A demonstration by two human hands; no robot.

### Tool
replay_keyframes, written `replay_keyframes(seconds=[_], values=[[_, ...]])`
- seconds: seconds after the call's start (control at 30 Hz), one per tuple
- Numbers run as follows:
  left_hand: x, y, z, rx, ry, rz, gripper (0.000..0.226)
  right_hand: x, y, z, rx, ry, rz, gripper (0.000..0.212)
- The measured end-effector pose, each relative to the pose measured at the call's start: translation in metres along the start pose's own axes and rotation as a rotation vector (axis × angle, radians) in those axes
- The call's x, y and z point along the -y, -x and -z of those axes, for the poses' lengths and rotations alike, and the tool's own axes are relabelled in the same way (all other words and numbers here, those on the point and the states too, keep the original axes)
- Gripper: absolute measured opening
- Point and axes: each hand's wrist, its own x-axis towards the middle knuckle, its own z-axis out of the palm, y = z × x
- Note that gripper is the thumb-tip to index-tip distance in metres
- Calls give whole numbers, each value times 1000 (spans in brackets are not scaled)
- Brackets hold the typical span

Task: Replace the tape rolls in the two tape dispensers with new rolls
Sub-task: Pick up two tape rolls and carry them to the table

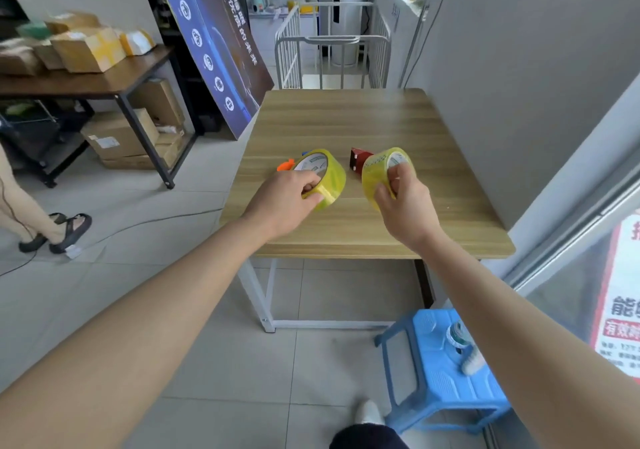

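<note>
A yellow tape roll point(320, 178) is being gripped by the left hand point(282, 201), fingers curled over its rim, low over the wooden table point(346, 119). A second yellow roll point(382, 171) is being pinched upright by the right hand point(405, 203). An orange dispenser point(285, 165) and a red dispenser point(358, 159) are being partly hidden behind the rolls.

We see bare bench point(346, 119) beyond both hands, free to far edge. Orange dispenser point(285, 165) blocks just past left hand point(282, 199); red dispenser point(358, 160) stands between hands, just beyond right hand point(403, 203). Wall close right of bench.
</note>
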Motion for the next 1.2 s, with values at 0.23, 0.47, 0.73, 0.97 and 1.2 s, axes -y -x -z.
replay_keyframes(seconds=[0.23,0.47,0.73,0.97,1.2], values=[[15,-73,-41,70,-54,91,8,-48,-85,-7,115,41,16,9],[46,-117,-64,128,-134,135,14,-78,-131,-34,233,118,-11,22],[105,-157,-88,260,-250,104,11,-105,-169,-80,390,306,-61,23],[154,-194,-102,513,-329,49,21,-123,-196,-132,495,431,-138,14],[183,-216,-119,674,-435,-137,17,-139,-207,-163,594,517,-234,19]])
